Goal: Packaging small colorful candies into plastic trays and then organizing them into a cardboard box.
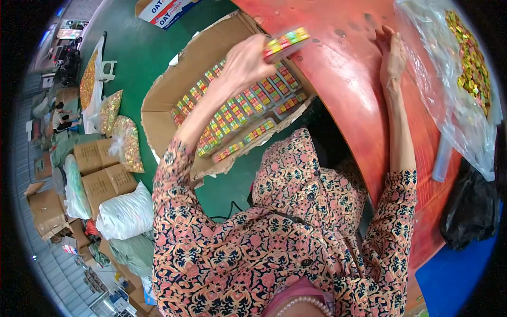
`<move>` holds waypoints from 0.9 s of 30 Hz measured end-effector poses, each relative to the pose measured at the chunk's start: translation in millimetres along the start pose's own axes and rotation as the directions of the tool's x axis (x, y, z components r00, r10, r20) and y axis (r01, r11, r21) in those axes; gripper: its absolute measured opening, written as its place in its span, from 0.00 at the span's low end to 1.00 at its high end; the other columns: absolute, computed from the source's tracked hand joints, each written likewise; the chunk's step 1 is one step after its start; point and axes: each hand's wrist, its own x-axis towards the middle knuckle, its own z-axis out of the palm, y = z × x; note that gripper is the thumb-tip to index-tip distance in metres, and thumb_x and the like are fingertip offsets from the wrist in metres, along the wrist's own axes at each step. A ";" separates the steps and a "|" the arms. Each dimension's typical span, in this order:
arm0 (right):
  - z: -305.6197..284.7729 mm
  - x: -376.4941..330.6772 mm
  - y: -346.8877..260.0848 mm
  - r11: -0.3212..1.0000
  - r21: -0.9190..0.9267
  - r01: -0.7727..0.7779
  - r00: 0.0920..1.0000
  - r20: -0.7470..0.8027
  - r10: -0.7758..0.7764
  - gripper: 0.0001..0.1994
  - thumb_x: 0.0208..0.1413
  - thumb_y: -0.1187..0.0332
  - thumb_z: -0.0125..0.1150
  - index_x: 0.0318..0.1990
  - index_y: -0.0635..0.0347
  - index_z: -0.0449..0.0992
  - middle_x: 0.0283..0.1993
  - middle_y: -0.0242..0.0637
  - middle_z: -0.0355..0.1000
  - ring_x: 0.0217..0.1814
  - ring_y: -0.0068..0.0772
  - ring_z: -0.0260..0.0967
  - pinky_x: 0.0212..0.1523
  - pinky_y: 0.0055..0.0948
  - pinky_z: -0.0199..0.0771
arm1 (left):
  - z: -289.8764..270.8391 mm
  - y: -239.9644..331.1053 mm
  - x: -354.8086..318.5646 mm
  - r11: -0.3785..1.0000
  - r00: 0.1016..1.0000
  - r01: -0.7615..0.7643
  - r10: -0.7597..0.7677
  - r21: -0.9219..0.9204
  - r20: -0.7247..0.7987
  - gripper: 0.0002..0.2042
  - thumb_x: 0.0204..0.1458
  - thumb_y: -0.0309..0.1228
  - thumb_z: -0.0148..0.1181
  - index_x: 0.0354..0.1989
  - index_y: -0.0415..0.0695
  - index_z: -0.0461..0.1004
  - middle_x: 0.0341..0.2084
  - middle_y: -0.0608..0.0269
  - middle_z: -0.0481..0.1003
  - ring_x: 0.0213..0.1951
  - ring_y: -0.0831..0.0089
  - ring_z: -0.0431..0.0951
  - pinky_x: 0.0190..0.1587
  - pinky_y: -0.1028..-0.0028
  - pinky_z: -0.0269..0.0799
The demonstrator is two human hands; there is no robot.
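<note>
My left hand (pixel 244 62) is closed around one end of a small see-through pack of colourful pieces (pixel 288 43), red, yellow and green. It is held up over the table-side edge of a torn-edged cardboard box (pixel 158 108), slightly blurred. Inside that box, rows of similar small packs (pixel 232 115) lie side by side; my left forearm covers some of them. On the red tabletop (pixel 343 68) rests my right hand (pixel 393 59), its fingers stretched out and nothing seen in it.
Gold-wrapped pieces (pixel 469 63) lie on clear plastic sheeting (pixel 430 63) at the table's right. A black plastic bag (pixel 467 211) sits nearer me. On the green floor at left stand cartons (pixel 108 185), a white sack (pixel 127 214) and filled clear bags (pixel 127 142). A person (pixel 60 119) sits far left.
</note>
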 end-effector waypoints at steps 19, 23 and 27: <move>1.1 2.9 0.1 0.999 -0.037 -0.010 0.998 0.060 0.012 0.20 0.61 0.59 0.43 0.47 0.70 0.69 0.40 0.44 0.71 0.39 0.33 0.71 0.44 0.30 0.72 | 149.6 -60.9 -98.9 0.840 0.831 0.541 -0.540 -0.027 -0.135 0.17 0.33 0.29 0.63 0.28 0.32 0.64 0.26 0.38 0.70 0.29 0.46 0.72 0.30 0.56 0.68; 0.6 2.1 1.3 0.998 -0.058 -0.001 0.997 0.082 0.006 0.18 0.61 0.61 0.45 0.47 0.69 0.69 0.40 0.43 0.71 0.39 0.32 0.71 0.43 0.29 0.72 | 140.7 -65.5 -104.3 0.778 0.776 0.620 -0.627 -0.102 -0.068 0.17 0.32 0.30 0.62 0.26 0.32 0.64 0.24 0.39 0.70 0.28 0.47 0.73 0.30 0.56 0.68; 1.2 2.8 2.0 0.999 -0.045 -0.010 0.996 0.090 0.014 0.17 0.60 0.62 0.46 0.47 0.68 0.70 0.40 0.42 0.71 0.38 0.31 0.71 0.43 0.28 0.73 | 104.0 -65.9 -104.6 0.768 0.760 0.637 -0.641 -0.068 -0.108 0.14 0.32 0.30 0.60 0.24 0.33 0.65 0.21 0.42 0.71 0.26 0.49 0.73 0.28 0.57 0.67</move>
